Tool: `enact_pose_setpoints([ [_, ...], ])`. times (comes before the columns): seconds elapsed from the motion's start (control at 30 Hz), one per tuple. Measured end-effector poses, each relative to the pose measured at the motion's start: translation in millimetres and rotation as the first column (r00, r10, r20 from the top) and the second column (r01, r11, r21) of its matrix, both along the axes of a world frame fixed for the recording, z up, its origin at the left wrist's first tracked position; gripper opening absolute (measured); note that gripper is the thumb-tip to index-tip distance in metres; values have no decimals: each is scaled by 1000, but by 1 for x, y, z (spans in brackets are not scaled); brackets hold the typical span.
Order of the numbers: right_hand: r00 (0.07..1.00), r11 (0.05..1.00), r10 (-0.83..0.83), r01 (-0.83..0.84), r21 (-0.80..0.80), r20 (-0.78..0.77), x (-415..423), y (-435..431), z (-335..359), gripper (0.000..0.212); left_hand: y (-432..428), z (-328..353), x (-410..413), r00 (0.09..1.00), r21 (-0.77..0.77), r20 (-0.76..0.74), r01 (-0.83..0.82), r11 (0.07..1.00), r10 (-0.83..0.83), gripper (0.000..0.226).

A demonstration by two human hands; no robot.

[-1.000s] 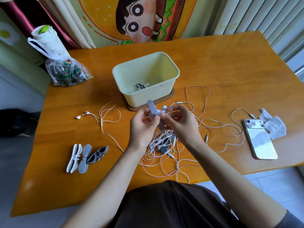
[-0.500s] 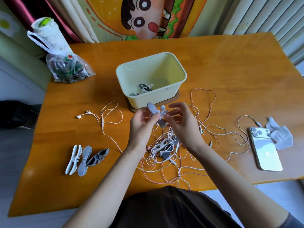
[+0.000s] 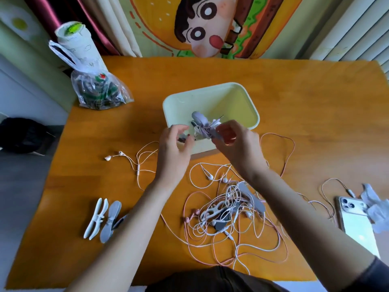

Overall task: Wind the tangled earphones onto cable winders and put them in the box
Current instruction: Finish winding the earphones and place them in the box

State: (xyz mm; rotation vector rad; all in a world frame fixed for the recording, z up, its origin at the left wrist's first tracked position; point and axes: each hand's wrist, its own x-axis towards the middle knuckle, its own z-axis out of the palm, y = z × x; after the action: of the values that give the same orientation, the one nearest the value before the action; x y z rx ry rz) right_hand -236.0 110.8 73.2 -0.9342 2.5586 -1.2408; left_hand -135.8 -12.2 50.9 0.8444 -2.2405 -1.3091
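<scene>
The right hand (image 3: 235,144) pinched a grey cable winder (image 3: 202,122), wound with earphones, over the near rim of the box (image 3: 231,100), while the left hand (image 3: 172,150) hung loosely curled, holding nothing, beside it.

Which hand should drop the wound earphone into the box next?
Right. The right hand pinches the wound winder above the open box, so it likely only needs to release. The left hand hovers at the box's near rim, holding nothing.
</scene>
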Motion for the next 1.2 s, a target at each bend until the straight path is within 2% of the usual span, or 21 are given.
enact_pose_setpoints([
  [0.07, 999, 997, 31, -29, 67, -27, -23, -19, -3, 17, -17, -11, 2, 989, -253, 145, 52, 966, -15, 20],
  [0.1, 998, 990, 56, -50, 129, -40, -35, -29, -8, 17, -24, -16, 3, 976, -330, 216, 89, 940, -17, 18],
  [0.2, 992, 938, 121, -110, 329, -15, -66, -61, -31, 17, -36, -27, 4, 955, -442, 294, 156, 883, -22, 13],
  [0.37, 984, 816, 157, -175, 550, 79, -88, -100, -59, 21, -43, -32, 2, 962, -472, 269, 166, 866, -38, 12],
  [0.6, 960, 710, 210, -282, 645, 188, -91, -122, -82, 25, -45, -35, 3, 963, -470, 265, 164, 867, -38, 12],
  [0.8, 923, 690, 276, -383, 614, 267, -86, -120, -81, 21, -43, -34, 2, 960, -468, 278, 164, 868, -31, 13],
  [0.9, 930, 715, 296, -367, 595, 217, -83, -114, -67, 22, -43, -31, 2, 957, -473, 285, 181, 862, -44, 13],
  [0.97, 948, 810, 300, -310, 499, 102, -77, -106, -55, 23, -39, -29, 3, 959, -481, 279, 181, 858, -46, 18],
  [1.07, 962, 955, 255, -235, 180, -97, -52, -82, -36, 23, -26, -28, 10, 979, -486, 198, 143, 862, -50, 26],
  [1.13, 950, 967, 254, -248, 59, -182, -31, -54, -34, 18, -13, -34, 22, 982, -469, 164, 158, 869, -90, 26],
  [1.2, 937, 954, 298, -288, 81, -183, -14, -25, -44, 15, -2, -44, 35, 966, -450, 209, 233, 862, -152, 23],
])
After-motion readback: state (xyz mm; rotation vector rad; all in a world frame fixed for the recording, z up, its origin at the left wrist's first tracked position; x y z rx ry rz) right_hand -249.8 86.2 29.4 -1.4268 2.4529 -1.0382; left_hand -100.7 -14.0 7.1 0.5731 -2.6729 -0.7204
